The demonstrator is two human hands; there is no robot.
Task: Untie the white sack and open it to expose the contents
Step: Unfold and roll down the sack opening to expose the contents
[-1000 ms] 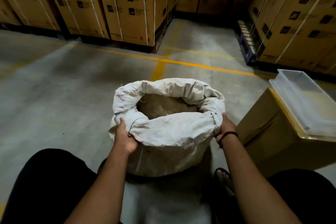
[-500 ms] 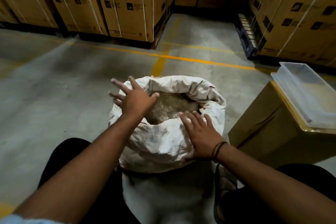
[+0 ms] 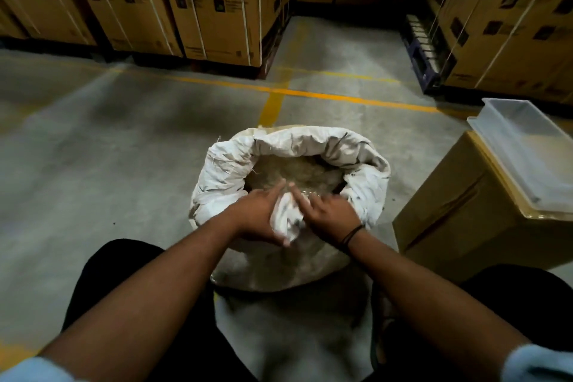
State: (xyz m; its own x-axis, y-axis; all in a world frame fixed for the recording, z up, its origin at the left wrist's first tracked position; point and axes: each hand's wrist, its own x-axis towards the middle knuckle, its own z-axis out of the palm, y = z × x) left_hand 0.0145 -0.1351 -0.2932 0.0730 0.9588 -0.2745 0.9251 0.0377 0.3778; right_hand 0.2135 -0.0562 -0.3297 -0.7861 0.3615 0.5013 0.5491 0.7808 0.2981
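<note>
I see stacked cardboard cartons (image 3: 217, 3) along the far edge of the floor (image 3: 93, 164), their tops cut off by the frame; I cannot count them surely, and their printing is too dim to read. One more cardboard box (image 3: 449, 220) stands at the right edge of the floor, with one clear plastic tray (image 3: 527, 146) on top, running partly out of view.

The one white sack (image 3: 356, 170) stands upright on the floor between my knees, just beside that box. Its mouth is open, the rim rolled down all around, and brownish contents (image 3: 294, 170) show inside; I cannot tell what they are. The sack's lower front is in shadow.

Both hands meet at the near rim. My left hand (image 3: 257, 217) is closed around a bunched white fold (image 3: 286, 220) of the sack's cloth, forefinger pointing forward. My right hand (image 3: 328, 214) presses on the same fold from the other side; its fingers are spread on top, and whether it truly grips I cannot tell, as it is blurred. One dark band (image 3: 352, 234) circles the right wrist. Two pale blue sleeve ends (image 3: 539, 363) show at the bottom corners.

Half a second ago the left hand hovered open over the sack's far-left rim and the right lay flat on the near rim; they have drawn together since.
</note>
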